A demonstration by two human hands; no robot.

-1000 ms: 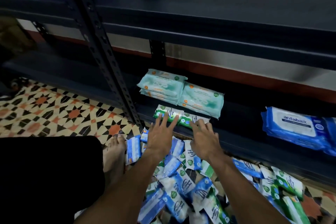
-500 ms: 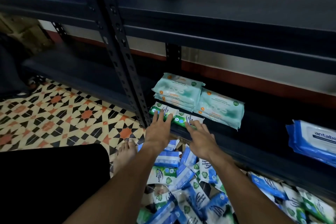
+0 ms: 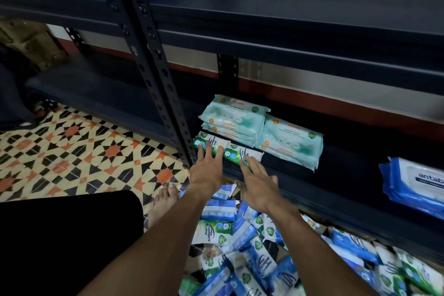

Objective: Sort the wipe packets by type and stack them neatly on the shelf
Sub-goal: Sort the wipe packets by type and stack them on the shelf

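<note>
Two small green and white wipe packets lie side by side at the front of the low dark shelf (image 3: 300,175): the left packet (image 3: 213,143) and the right packet (image 3: 247,152). My left hand (image 3: 207,169) has straight spread fingers touching the left packet. Fingers of my right hand (image 3: 258,182) are extended too, and they touch the right one. Behind them stand two stacks of pale teal packets (image 3: 262,131). Several blue and green packets (image 3: 242,247) lie heaped on the floor below my arms.
A perforated shelf upright (image 3: 156,74) stands just left of my left hand. Blue packs (image 3: 418,182) sit at the shelf's right end. An upper shelf (image 3: 288,19) overhangs. The tiled floor (image 3: 72,151), my bare foot (image 3: 163,202) and a dark knee are at the left.
The view has shifted so everything sits further right and lower. Both hands stay stretched onto the two green packets, which lie slightly deeper on the shelf.
</note>
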